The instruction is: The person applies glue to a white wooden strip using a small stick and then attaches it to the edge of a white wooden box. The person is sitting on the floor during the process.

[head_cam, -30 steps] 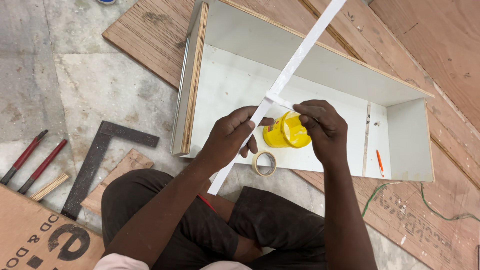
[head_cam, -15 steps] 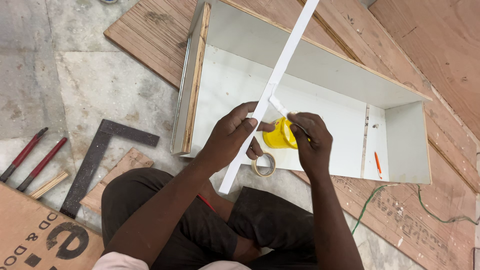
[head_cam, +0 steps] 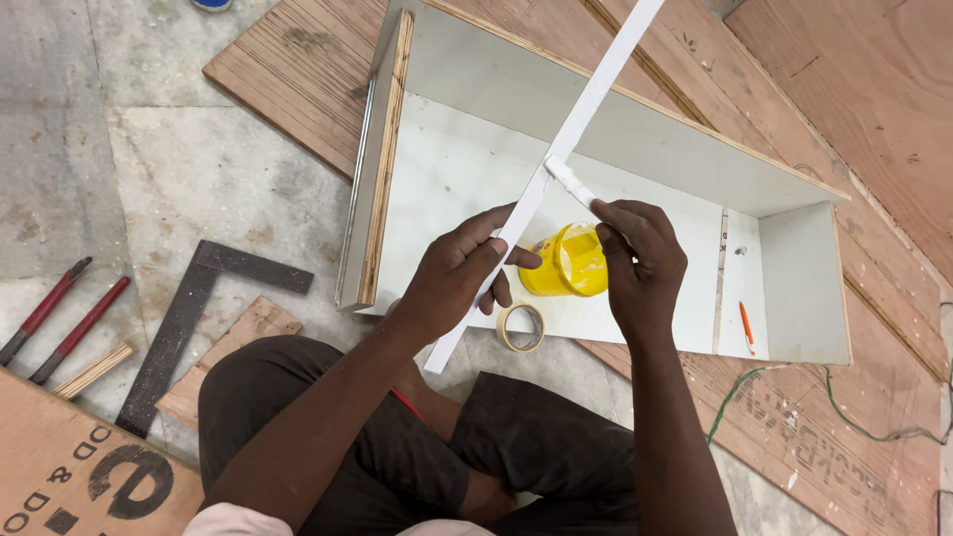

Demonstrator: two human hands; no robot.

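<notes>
Two hands work one long white strip (head_cam: pixel 556 169), which runs on a slant from low near the person's knee up and away to the right, past the top edge of view. The left hand (head_cam: pixel 459 273) has its grip pressed together around the strip's lower part; the right hand (head_cam: pixel 640 260) pinches a short white applicator (head_cam: pixel 574 182) whose far tip touches the strip's face. Just beneath the hands a yellow pot (head_cam: pixel 568 261) lies inside a shallow white cabinet box (head_cam: pixel 794 298), with a tape roll (head_cam: pixel 521 327) at the box's near edge and an orange pencil (head_cam: pixel 746 326) further right. Open room lies above the box. Plywood sheets (head_cam: pixel 874 109) cover the stone floor (head_cam: pixel 149 199), where a steel square (head_cam: pixel 189 318) and red-handled tools (head_cam: pixel 60 318) lie well apart to the left.
</notes>
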